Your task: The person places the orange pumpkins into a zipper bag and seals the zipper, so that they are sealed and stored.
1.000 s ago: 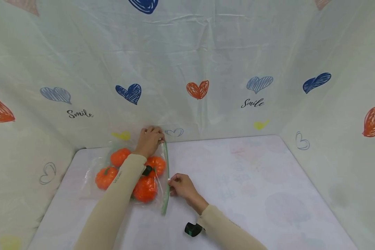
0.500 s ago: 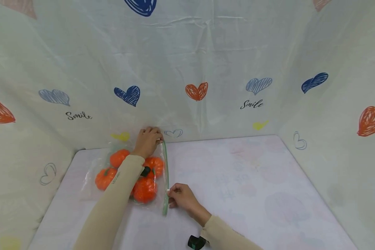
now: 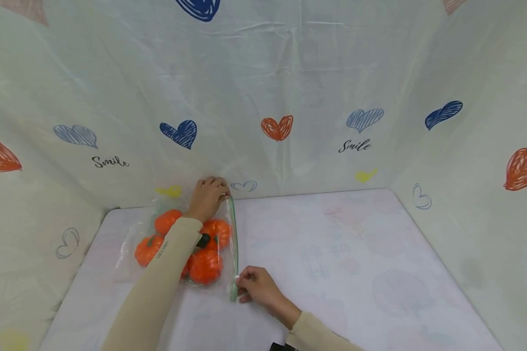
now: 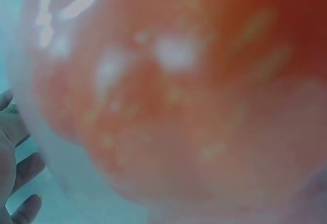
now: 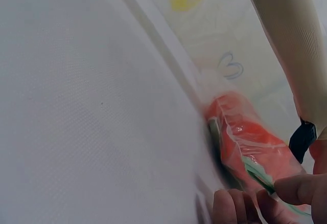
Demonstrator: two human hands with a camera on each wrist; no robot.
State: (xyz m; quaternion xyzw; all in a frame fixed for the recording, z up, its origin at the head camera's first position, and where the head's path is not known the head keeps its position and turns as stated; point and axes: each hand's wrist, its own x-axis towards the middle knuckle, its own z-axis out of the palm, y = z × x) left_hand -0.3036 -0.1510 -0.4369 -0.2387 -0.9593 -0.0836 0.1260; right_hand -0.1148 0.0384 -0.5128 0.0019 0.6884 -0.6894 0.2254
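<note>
A clear zip bag [image 3: 225, 287] lies at the table's left with several orange pumpkins [image 3: 205, 266] inside. Along its right side runs a green zip strip [image 3: 234, 229] with a small white slider [image 3: 237, 277]. At the far corner, my left hand [image 3: 207, 200] pinches the strip's end. My right hand [image 3: 261, 287] pinches the slider close to the near end. In the right wrist view, thumb and fingers [image 5: 294, 189] grip at the green strip [image 5: 258, 173]. A blurred pumpkin [image 4: 168, 106] behind plastic fills most of the left wrist view. My left forearm hides part of the bag.
The white table [image 3: 334, 253] extends right of the bag. A pale curtain [image 3: 316, 83] printed with hearts and "Smile" hangs behind it and at both sides. Black wrist cameras, one a dark block [image 3: 203, 240] over the bag, are worn on both arms.
My right hand has slid toward the near end of the green strip, taking the white slider along. My left hand stays at the far corner, and the pumpkins have barely shifted.
</note>
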